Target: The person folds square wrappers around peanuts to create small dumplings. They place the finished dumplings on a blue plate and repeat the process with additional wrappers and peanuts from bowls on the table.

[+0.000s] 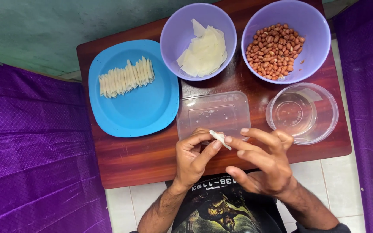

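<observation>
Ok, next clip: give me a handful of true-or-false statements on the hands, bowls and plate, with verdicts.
1. Both hands pinch a small rolled wrapper. True: left hand and right hand hold it together.
2. The peanuts sit in the blue plate. False: they fill the right purple bowl.
3. The blue plate carries a row of rolled pieces. True.
4. The left purple bowl is empty. False: it holds flat wrapper sheets.
5. The round clear container is heaped with wrappers. False: no wrappers are in it.
</observation>
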